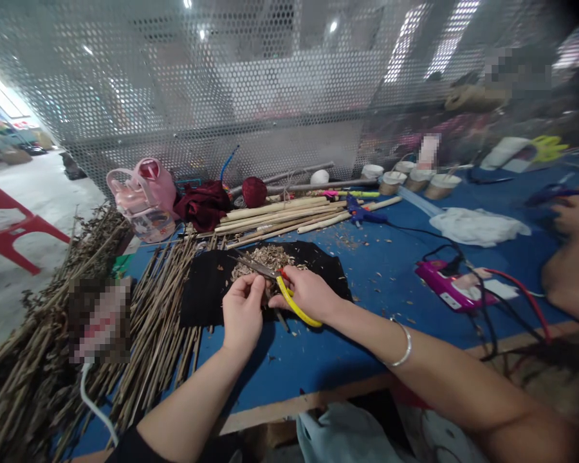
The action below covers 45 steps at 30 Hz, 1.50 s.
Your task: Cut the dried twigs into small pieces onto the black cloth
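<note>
My right hand (pixel 313 292) grips yellow-handled scissors (pixel 298 311), their dark blades pointing left over a heap of small dry brown clippings (pixel 265 257). Close beside the blades, my left hand (pixel 244 305) is closed in a pinch, thumb against fingers. What it holds, if anything, is too small to make out. Both hands are above a black cloth (pixel 200 292) that carries the clippings. A short piece of dry stem (pixel 282 320) shows just below the right hand. Many long dry stalks (pixel 159 315) lie to the left of the cloth.
Behind the cloth lie pale peeled sticks (pixel 270 217) and a blue glue gun (pixel 359 211). A pink bag (pixel 154 186) and dark red yarn ball (pixel 254 191) stand near the mesh panel. At right are a magenta power strip (pixel 448 289), cables and another person's hand (pixel 574 212).
</note>
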Tool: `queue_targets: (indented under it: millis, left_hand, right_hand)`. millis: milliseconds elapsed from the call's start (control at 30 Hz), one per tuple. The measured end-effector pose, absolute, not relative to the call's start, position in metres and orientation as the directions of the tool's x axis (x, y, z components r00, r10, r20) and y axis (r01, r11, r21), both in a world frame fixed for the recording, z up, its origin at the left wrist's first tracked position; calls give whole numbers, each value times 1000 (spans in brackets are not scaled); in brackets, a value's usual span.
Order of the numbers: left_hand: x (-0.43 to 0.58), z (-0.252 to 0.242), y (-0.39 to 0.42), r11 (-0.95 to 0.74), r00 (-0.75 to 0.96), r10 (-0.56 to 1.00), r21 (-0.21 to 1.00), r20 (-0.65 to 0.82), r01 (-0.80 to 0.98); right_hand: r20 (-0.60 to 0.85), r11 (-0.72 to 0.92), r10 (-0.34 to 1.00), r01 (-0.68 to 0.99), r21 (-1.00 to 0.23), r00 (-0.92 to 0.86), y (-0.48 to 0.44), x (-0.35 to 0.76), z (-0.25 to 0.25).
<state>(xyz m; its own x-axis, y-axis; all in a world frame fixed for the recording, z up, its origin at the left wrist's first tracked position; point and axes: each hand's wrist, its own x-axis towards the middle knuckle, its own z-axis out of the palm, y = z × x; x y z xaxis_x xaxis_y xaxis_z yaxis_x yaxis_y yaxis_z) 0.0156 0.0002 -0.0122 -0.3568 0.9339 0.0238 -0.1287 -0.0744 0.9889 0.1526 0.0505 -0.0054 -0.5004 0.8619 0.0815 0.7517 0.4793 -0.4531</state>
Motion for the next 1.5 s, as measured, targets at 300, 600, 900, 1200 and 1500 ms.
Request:
queue_targets:
  millis: [300, 600, 900, 1200, 1500]
  left_hand:
    - [18, -12, 4, -71, -337, 941, 951, -37, -302]
    - [12, -14, 4, -41, -313, 950, 992, 1, -121]
    - [17, -14, 1, 38, -123, 991, 993, -52, -111]
    - [14, -18, 1, 17, -156, 988, 1000, -18, -6]
    - [18, -16, 1, 141, -212, 965, 987, -155, -80]
  right_hand:
    - [31, 496, 849, 774, -393, -528, 60, 159, 2]
    - [33, 548, 819, 764, -341, -573, 54, 163, 11]
    - [60, 526, 838, 771, -359, -543, 53, 159, 9]
    - [22, 500, 853, 804, -322, -522, 51, 157, 7]
    - [-51, 463, 861, 820, -335, -507, 60, 160, 2]
